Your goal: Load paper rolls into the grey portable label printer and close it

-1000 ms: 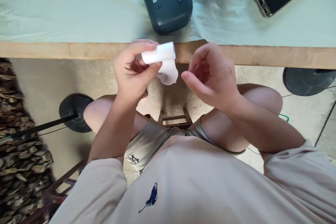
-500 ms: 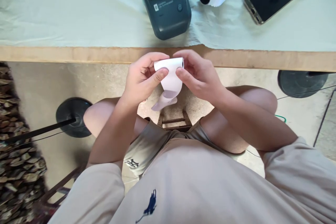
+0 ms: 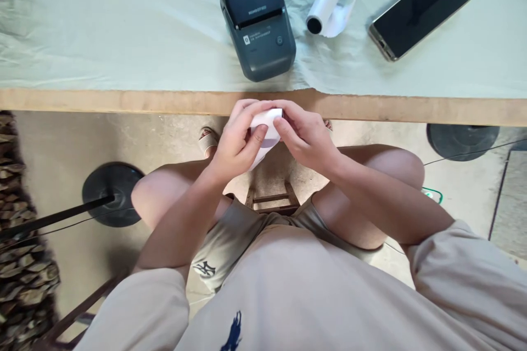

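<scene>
A small roll of white paper (image 3: 267,118) is held between my two hands, just below the table's front edge. My left hand (image 3: 242,140) is closed round its left end, thumb on the near side. My right hand (image 3: 302,134) grips the right end, with the thumb near the dark core opening. A loose tail of paper hangs under the roll, partly hidden by my left thumb. Beyond my hands, a dark label printer (image 3: 263,46) stands on the table with its lid down. A second white paper roll (image 3: 327,3) lies right of the printer, its end partly unwound.
A smartphone (image 3: 420,11) lies at the right on the pale table cloth (image 3: 123,27). The wooden table edge (image 3: 144,101) runs across in front of me. Below are round black bases (image 3: 113,192), a wooden stool frame (image 3: 274,197) and stacked firewood (image 3: 24,263) at the left.
My left hand has shifted and wraps further over the paper roll, and less of the hanging tail shows. The camera view has tilted, so the printer, second roll and phone appear lower.
</scene>
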A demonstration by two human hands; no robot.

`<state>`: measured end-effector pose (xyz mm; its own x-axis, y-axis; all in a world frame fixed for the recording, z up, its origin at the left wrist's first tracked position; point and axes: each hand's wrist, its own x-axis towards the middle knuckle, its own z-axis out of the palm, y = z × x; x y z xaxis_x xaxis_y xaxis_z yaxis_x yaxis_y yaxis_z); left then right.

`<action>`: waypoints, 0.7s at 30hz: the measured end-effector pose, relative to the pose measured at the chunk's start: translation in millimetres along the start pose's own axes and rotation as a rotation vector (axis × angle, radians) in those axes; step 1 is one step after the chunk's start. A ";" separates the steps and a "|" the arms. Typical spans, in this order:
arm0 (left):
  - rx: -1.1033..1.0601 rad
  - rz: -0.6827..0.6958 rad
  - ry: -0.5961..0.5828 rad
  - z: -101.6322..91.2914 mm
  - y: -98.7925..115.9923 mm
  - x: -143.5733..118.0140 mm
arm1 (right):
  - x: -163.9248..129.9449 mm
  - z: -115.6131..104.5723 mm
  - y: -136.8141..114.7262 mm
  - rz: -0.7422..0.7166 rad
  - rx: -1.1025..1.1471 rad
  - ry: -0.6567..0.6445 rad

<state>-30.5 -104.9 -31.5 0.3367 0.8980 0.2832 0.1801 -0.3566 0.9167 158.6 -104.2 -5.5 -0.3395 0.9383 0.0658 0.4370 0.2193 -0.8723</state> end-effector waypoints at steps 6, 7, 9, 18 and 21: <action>-0.390 -0.352 0.103 2.5 14.2 4.3 | -0.1 -2.4 -2.3 -0.131 0.158 0.046; -0.403 -0.351 0.126 3.1 16.4 4.6 | -0.8 -2.9 -2.2 -0.123 0.195 0.031; -0.436 -0.330 0.160 4.6 20.2 4.4 | -2.1 -4.4 -2.7 -0.051 0.265 -0.007; -0.383 -0.380 0.212 1.2 24.0 1.7 | -3.9 -7.9 -3.3 -0.044 0.334 -0.062; -0.356 -0.397 0.153 0.0 26.3 2.4 | -4.8 -8.5 -3.0 0.037 0.334 -0.047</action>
<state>-25.0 -112.2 -6.7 0.1636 0.9824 -0.0905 -0.0671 0.1026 0.9925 166.1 -107.0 1.0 -0.3701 0.9288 0.0158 0.1550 0.0785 -0.9848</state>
